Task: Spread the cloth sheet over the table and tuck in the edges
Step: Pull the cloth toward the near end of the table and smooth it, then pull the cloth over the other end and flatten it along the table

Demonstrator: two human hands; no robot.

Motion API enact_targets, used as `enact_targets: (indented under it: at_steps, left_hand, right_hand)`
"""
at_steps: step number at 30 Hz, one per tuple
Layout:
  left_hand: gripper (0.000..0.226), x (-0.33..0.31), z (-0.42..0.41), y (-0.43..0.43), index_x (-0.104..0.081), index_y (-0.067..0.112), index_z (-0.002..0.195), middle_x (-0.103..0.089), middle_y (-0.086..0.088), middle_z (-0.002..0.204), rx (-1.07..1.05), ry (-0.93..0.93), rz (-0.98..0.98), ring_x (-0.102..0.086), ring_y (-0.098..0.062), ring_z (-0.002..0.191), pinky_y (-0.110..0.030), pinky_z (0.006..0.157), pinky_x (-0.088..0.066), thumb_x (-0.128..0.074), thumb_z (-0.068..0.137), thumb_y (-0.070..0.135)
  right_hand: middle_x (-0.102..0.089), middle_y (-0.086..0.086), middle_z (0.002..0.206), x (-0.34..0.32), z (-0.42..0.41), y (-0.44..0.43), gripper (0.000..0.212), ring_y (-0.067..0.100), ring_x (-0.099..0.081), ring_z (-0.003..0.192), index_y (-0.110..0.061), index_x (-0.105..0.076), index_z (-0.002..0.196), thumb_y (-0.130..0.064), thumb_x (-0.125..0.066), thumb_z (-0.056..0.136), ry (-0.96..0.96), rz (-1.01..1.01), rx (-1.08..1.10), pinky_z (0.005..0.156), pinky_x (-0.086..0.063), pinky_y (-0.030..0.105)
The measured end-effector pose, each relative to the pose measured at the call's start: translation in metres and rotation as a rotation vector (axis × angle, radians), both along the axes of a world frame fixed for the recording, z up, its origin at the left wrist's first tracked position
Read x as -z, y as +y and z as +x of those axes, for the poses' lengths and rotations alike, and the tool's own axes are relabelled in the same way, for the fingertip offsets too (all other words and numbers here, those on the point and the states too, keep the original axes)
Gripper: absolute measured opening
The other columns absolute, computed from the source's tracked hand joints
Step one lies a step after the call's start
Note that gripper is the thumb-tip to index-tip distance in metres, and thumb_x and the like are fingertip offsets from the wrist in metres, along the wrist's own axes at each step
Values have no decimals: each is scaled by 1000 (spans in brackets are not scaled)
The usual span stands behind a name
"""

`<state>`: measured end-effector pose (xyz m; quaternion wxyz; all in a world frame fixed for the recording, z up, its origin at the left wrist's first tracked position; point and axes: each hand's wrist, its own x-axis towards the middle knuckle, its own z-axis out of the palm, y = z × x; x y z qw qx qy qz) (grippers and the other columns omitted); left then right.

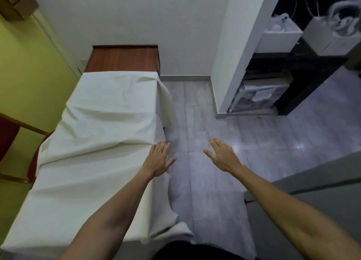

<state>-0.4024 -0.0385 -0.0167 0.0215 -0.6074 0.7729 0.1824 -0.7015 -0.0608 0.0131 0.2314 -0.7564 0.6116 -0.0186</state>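
A cream cloth sheet (pixel 101 134) covers most of a long table that runs away from me along the left wall. The table's far end shows bare brown wood (pixel 123 58). Wrinkled folds cross the sheet, and its right side hangs over the table's edge toward the floor. My left hand (pixel 159 159) lies flat with straight fingers at the sheet's right edge, fingertips touching a fold. My right hand (pixel 222 155) hovers open over the floor, to the right of the table, holding nothing.
A red chair with a wooden frame (pixel 11 140) stands left of the table against the yellow wall. Grey floor tiles (pixel 214 191) stretch to the right. A dark shelf unit with white boxes (pixel 289 37) stands at the back right. A grey surface (pixel 322 191) juts in from the right.
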Motion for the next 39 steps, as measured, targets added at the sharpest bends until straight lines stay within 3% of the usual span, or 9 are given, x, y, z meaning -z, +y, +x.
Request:
enact_targets:
  at_steps: [3, 7, 9, 24, 30, 36, 39]
  left_hand:
    - [105, -5, -11, -22, -16, 10, 155, -14, -13, 163, -44, 0, 9, -11, -29, 151, -44, 121, -7, 9, 81, 79]
    - [101, -12, -12, -52, -18, 10, 155, -16, -13, 162, -56, -55, 21, -14, -30, 150, -48, 121, -11, 5, 84, 77]
    - [95, -11, -9, -75, -18, 9, 155, -17, -14, 162, -90, -73, 30, -14, -31, 150, -49, 121, -11, -2, 86, 73]
    - [95, -13, 3, -342, -13, 8, 156, -10, -15, 164, -289, -63, 15, -7, -32, 151, -48, 122, -8, -2, 86, 72]
    - [89, -3, 14, -430, -16, 9, 155, -13, -14, 163, -469, -66, -5, -9, -31, 151, -48, 121, -8, -9, 91, 70]
    - [88, 12, 9, -482, -18, 13, 155, -14, -12, 164, -786, -49, 44, -12, -31, 151, -48, 121, -8, -8, 91, 72]
    - [87, 14, -4, -501, -19, 14, 155, -13, -11, 164, -925, -38, 40, -12, -30, 151, -47, 121, -8, -9, 91, 71]
  right_hand:
    - [-37, 10, 156, -5, -13, -31, 98, 27, -33, 144, -14, -36, 151, -82, -11, 85, -14, 0, -26, 115, -30, 47]
    - [-35, 9, 158, -13, -12, -73, 69, 26, -31, 145, -14, -35, 152, -60, -35, 101, -33, -6, -83, 115, -27, 46]
    - [-35, 8, 158, -12, -9, -104, 64, 26, -32, 145, -15, -36, 151, -55, -39, 102, -49, -21, -109, 114, -28, 45]
    - [-36, 9, 158, -8, 18, -424, 68, 25, -31, 146, -15, -36, 151, -60, -34, 100, -75, -16, -271, 118, -25, 43]
    - [-34, 8, 160, 7, 54, -544, 67, 24, -32, 146, -16, -34, 153, -59, -34, 101, -61, 15, -458, 118, -25, 41]
    - [-41, 10, 153, 0, 91, -653, 62, 26, -36, 142, -14, -38, 150, -53, -38, 102, -75, 42, -705, 116, -26, 42]
    - [-36, 9, 158, -1, 112, -702, 63, 24, -31, 145, -15, -34, 153, -54, -36, 103, -48, 51, -818, 118, -23, 41]
